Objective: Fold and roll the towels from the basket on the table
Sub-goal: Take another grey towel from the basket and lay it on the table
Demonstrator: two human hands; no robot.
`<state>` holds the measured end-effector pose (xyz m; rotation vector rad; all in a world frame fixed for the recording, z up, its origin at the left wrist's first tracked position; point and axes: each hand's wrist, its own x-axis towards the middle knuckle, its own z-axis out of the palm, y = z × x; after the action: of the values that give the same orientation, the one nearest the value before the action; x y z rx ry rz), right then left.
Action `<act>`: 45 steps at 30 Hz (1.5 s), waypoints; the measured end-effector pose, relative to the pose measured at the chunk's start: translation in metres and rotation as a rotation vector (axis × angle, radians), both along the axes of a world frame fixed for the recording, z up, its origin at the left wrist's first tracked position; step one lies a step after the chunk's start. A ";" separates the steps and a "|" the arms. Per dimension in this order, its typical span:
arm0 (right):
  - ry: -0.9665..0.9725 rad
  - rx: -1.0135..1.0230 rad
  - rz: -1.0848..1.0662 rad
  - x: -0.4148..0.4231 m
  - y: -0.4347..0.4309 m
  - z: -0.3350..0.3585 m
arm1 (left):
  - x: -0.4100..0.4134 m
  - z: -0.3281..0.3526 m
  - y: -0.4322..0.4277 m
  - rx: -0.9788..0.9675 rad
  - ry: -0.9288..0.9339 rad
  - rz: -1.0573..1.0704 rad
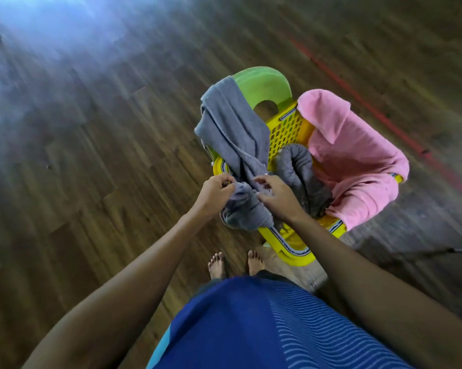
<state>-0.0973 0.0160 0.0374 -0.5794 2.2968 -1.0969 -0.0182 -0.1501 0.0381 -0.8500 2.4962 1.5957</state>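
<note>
Both hands pinch the grey towel (232, 129); with left hand (215, 191) and right hand (274, 194), find its corners, then lift clear of the basket (286, 129).

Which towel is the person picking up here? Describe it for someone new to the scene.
Find the yellow perforated plastic basket on the wooden floor. Draped over its near-left rim is a blue-grey towel, pinched by both hands, paler and smoother than the dark grey rolled towel inside.
</note>
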 end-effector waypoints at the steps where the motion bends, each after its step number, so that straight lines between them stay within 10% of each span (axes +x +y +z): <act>1: 0.021 -0.030 0.104 -0.004 -0.007 0.000 | -0.001 0.006 -0.001 0.011 0.010 -0.028; 13: -0.041 0.207 0.476 -0.045 -0.017 0.006 | 0.020 0.036 -0.036 0.084 0.163 -0.114; 19: -0.661 0.038 0.348 -0.058 -0.014 0.012 | 0.032 0.051 -0.054 0.117 0.193 -0.066; 29: -0.161 0.022 0.461 -0.063 -0.031 0.032 | 0.011 0.056 -0.048 0.080 0.038 -0.339; 35: 0.087 0.477 0.532 -0.071 -0.007 0.027 | 0.022 0.062 -0.061 0.012 0.154 -0.314; 45: 0.031 0.003 0.554 -0.038 -0.052 0.037 | 0.013 0.071 -0.057 0.071 0.097 -0.361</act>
<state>-0.1358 -0.0363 0.0743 -1.1493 1.9747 -0.8121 -0.0048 -0.2071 0.1095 -0.2960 2.4570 1.6165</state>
